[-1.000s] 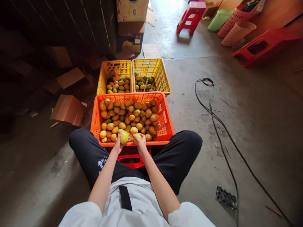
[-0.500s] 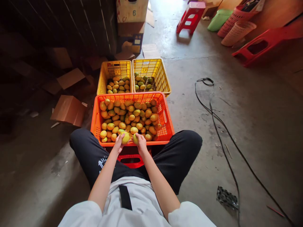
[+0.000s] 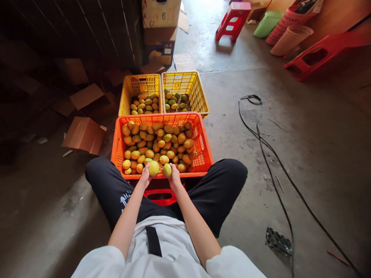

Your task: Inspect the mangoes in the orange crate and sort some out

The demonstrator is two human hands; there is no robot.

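Note:
My left hand (image 3: 145,177) is closed around a rounded yellow-green fruit (image 3: 154,168) with a rough-looking skin. In my right hand (image 3: 174,177) is a smaller, oval green-yellow fruit (image 3: 167,170). Both hands are close together over the near rim of an orange plastic crate (image 3: 116,154), with the two fruits a small gap apart. Many oval yellow, orange and greenish fruits (image 3: 160,143) lie heaped in that crate; their exact kind is unclear. My fingertips are partly hidden behind the fruits I hold.
Behind the orange crate stand a left yellow crate (image 3: 124,94) and a right yellow crate (image 3: 199,92), each holding some fruits. A cardboard box (image 3: 85,135) lies at left. A black cable (image 3: 272,150) runs along the floor at right; a red stool (image 3: 234,21) stands farther back.
The fruit in my right hand has turned, and more of its face shows. The left-hand fruit has turned slightly too. The crates are unchanged.

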